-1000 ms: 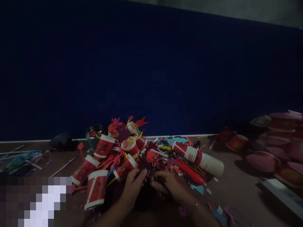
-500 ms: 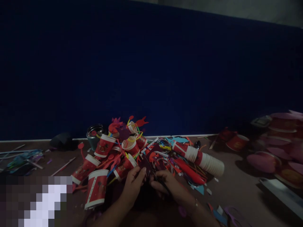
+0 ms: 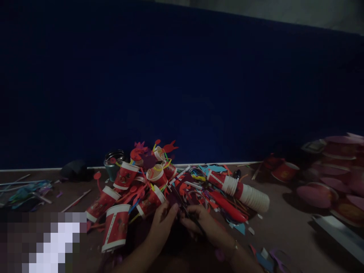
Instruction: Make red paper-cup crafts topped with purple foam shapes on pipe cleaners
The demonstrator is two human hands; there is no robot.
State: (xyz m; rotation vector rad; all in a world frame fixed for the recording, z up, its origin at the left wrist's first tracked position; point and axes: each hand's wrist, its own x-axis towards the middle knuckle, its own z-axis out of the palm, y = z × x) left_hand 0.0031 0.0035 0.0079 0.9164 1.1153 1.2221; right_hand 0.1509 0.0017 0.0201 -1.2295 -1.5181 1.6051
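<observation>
My left hand (image 3: 162, 223) is closed, thumb and fingers pinching a dark purple sheet (image 3: 173, 195) that looks like paper or foam. Close by on the right, my right hand (image 3: 202, 222) is wrapped round dark-handled scissors (image 3: 196, 222). Their blades point away from me, up against the sheet's right side; dimness hides exactly where they meet. Just beyond both hands lies a heap of red and white paper cups (image 3: 125, 175) with straws and red cut-out shapes. One upright-leaning cup (image 3: 116, 227) stands left of my left forearm.
A stack of nested paper cups (image 3: 251, 197) lies on its side at right, beside a shiny red packet (image 3: 227, 207). A metal jar (image 3: 112, 167) stands behind the heap. Pink-topped red cups (image 3: 341, 182) are piled far right. A blue partition (image 3: 182, 83) rises behind the table.
The purple sheet has shifted slightly between my hands, and my left fingers have moved a little. The scissors stay in my right hand; the cups have not moved.
</observation>
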